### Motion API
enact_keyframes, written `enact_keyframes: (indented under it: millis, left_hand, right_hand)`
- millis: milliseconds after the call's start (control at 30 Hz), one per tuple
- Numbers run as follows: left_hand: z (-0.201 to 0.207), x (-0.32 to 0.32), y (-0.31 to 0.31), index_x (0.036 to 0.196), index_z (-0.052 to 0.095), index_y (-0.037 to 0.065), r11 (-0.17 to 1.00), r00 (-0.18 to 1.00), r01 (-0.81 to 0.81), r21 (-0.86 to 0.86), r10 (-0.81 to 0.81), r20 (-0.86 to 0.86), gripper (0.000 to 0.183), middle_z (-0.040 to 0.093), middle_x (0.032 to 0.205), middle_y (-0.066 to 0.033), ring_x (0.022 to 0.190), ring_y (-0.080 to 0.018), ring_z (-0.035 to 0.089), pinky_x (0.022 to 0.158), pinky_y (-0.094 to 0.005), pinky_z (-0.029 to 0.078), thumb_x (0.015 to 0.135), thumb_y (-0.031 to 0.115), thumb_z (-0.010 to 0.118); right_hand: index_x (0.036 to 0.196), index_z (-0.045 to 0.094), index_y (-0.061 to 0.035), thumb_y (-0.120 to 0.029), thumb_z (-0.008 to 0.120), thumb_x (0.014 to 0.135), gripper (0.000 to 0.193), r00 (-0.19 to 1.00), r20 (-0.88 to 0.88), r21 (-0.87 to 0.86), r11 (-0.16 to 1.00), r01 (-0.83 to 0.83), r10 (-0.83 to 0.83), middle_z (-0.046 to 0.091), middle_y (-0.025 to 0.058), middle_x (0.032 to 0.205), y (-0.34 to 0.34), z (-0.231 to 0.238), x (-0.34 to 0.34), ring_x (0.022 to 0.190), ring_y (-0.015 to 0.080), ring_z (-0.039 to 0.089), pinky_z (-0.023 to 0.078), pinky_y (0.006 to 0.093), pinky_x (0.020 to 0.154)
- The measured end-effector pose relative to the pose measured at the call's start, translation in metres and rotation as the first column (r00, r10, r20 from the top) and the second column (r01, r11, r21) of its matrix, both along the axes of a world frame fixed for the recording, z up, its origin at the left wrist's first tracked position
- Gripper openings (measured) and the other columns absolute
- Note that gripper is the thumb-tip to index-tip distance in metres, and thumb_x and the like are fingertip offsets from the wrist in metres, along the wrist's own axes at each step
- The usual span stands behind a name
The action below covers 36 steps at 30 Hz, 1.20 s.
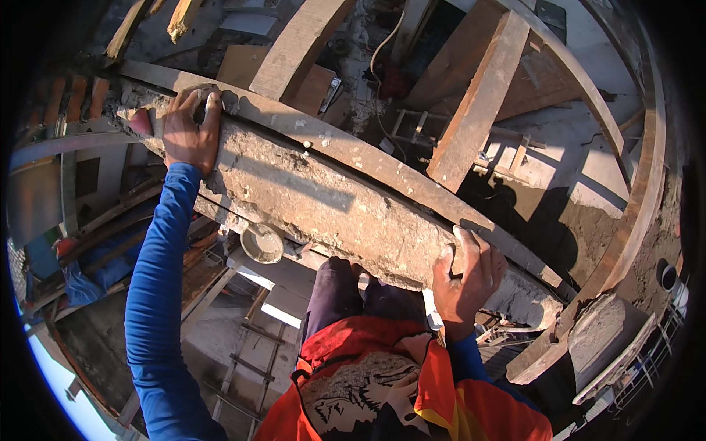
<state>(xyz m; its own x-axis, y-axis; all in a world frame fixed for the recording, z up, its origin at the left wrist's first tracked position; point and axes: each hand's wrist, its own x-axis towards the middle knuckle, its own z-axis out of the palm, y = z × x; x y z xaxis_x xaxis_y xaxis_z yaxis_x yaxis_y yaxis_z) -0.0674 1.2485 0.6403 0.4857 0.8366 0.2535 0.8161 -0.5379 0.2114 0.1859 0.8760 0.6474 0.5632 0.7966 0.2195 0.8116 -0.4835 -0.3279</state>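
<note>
A rough concrete wall top runs slantwise in front of me, from upper left to lower right. A long wooden beam, spotted with mortar, lies along its far side with a narrow dark gap between. My left hand is at the upper left end, fingers curled over the beam and thumb bent. Lower right, my right hand has its fingers curled at the beam's near edge, with the thumb over the concrete. The fingertips' undersides are hidden.
Cross timbers join the beam on the far side, above a deep drop with debris. A round mortar-stained pail hangs or stands on the near side. Below me is a ladder. A curved timber rises at right.
</note>
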Motion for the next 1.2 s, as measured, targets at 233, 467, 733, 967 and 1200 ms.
enact_keyframes:
  millis: [233, 467, 733, 967, 1200]
  left_hand:
    - [-0.005, -0.006, 0.004, 0.111, 0.071, -0.001, 1.0, 1.0, 0.014, 0.027, -0.014, -0.005, 0.036, 0.069, 0.114, -0.0214, 0.108, -0.0405, 0.065, 0.097, -0.043, 0.048, 0.102, 0.029, 0.054]
    - [-0.007, -0.006, 0.005, 0.107, 0.071, 0.005, 1.0, 0.999, 0.031, -0.005, -0.031, 0.036, 0.033, 0.067, 0.112, -0.0147, 0.106, -0.0386, 0.063, 0.096, -0.045, 0.046, 0.1, 0.034, 0.058]
    - [-0.009, -0.005, 0.006, 0.106, 0.072, 0.004, 1.0, 0.998, 0.025, -0.013, -0.024, 0.05, 0.033, 0.067, 0.112, -0.0154, 0.105, -0.0392, 0.063, 0.095, -0.0452, 0.046, 0.1, 0.033, 0.058]
    - [-0.009, -0.011, 0.004, 0.114, 0.071, 0.005, 0.999, 0.998, 0.003, 0.05, -0.006, 0.056, 0.032, 0.067, 0.12, -0.0158, 0.114, -0.0366, 0.063, 0.102, -0.0428, 0.046, 0.101, 0.032, 0.061]
    - [-0.002, -0.018, -0.091, 0.121, 0.069, 0.005, 0.946, 0.801, -0.284, 0.157, 0.144, 0.581, 0.027, 0.064, 0.129, -0.0127, 0.126, -0.0279, 0.055, 0.108, -0.0443, 0.042, 0.103, 0.023, 0.062]
  right_hand:
    - [0.121, 0.069, -0.0057, -0.007, 0.072, 0.08, 0.042, 0.999, -0.039, -0.072, 0.997, -0.025, 0.022, 0.068, 0.0144, 0.12, -0.002, 0.005, 0.0, 0.113, 0.0366, 0.062, 0.042, 0.0492, 0.104]
    - [0.122, 0.07, -0.005, -0.009, 0.073, 0.079, 0.043, 1.0, -0.011, -0.086, 0.996, -0.004, 0.004, 0.066, 0.0188, 0.111, -0.005, 0.002, -0.001, 0.109, 0.0397, 0.061, 0.043, 0.0511, 0.103]
    - [0.115, 0.073, -0.0091, -0.009, 0.076, 0.071, 0.044, 1.0, 0.027, -0.065, 0.998, 0.014, -0.012, 0.066, 0.0116, 0.097, -0.002, 0.0, -0.001, 0.1, 0.0358, 0.062, 0.045, 0.0499, 0.096]
    - [0.114, 0.072, -0.0096, -0.009, 0.077, 0.07, 0.045, 1.0, 0.008, -0.025, 1.0, -0.003, 0.003, 0.067, 0.0106, 0.1, 0.003, 0.0, 0.002, 0.1, 0.0349, 0.063, 0.045, 0.0496, 0.095]
    - [0.115, 0.069, -0.0049, -0.007, 0.072, 0.074, 0.041, 0.994, -0.108, -0.074, 0.997, -0.011, 0.003, 0.068, 0.0127, 0.109, -0.002, 0.007, 0.005, 0.104, 0.0358, 0.061, 0.043, 0.0487, 0.099]
